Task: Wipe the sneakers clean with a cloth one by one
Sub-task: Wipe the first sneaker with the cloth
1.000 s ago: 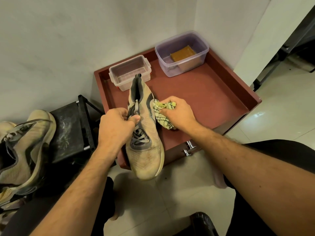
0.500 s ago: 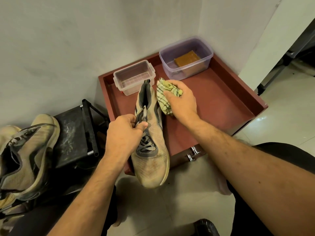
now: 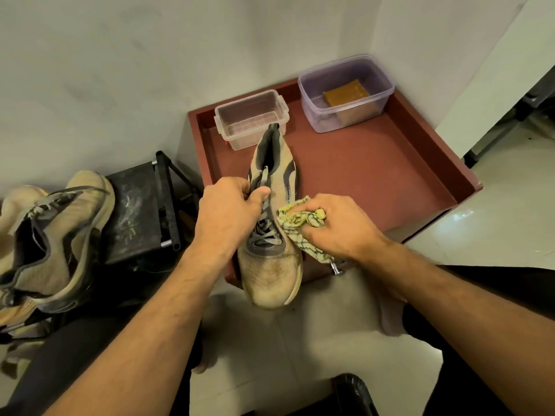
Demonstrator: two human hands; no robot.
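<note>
A person's two hands hold a tan sneaker and wipe its side with a cloth above a red tray.

Head view: in the centre of the frame, the left hand (image 3: 228,214) grips the sneaker (image 3: 271,235) at the laces, fingers and thumb curled round them, toe pointing to the bottom of the frame. The right hand (image 3: 339,226), just right of centre, is closed round a bunched yellow-green patterned cloth (image 3: 295,226) and presses it against the shoe's right side. Behind them the red tray (image 3: 405,163) carries a clear box (image 3: 250,121) and a purple-tinted tub (image 3: 345,91) holding a brown block (image 3: 347,93), in the upper middle. At the left edge more tan sneakers (image 3: 51,235) lie beside a black stand (image 3: 141,211).
</note>
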